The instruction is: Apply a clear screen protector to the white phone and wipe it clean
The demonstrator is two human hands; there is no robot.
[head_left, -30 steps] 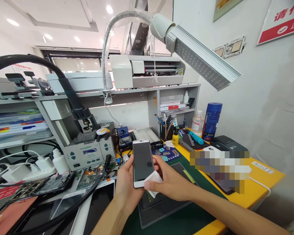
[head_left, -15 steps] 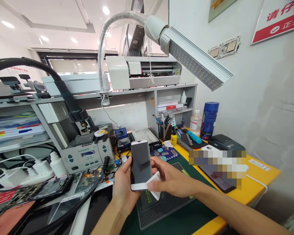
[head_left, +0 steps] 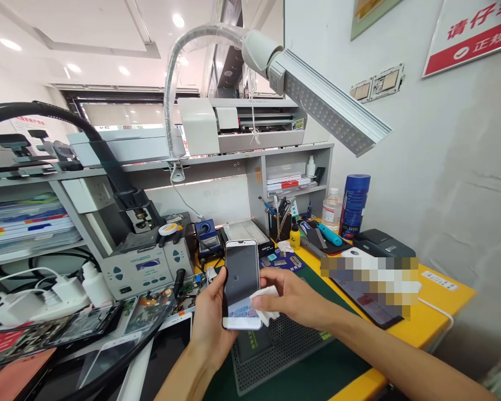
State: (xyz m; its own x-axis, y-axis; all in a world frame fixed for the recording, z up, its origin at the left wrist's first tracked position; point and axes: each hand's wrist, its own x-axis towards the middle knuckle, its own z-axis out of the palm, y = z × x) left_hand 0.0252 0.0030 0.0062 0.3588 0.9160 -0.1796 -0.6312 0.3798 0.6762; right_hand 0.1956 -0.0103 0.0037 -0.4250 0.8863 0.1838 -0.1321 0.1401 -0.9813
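A white-framed smartphone (head_left: 241, 281) stands tilted towards me in my left hand (head_left: 211, 312), whose thumb lies along its left edge. Its dark screen faces me, with reflections in the lower part. My right hand (head_left: 290, 295) is closed on a folded white tissue (head_left: 268, 305), which it holds against the phone's lower right side. Some of the right fingers are hidden behind the tissue and the phone's edge. Below both hands lies a dark perforated mat (head_left: 292, 348) with a black flat piece on it.
Left stand a grey soldering station (head_left: 144, 270), a power strip with chargers (head_left: 54, 301) and several dismantled phones. At the back are a pen holder (head_left: 280, 225), a yellow bottle (head_left: 295, 236) and a blue can (head_left: 354, 206). An LED lamp (head_left: 334, 106) hangs overhead.
The tissue has moved slightly up the phone's lower right side and looks more crumpled. Bluish reflections now show on the lower screen. My left hand keeps its hold.
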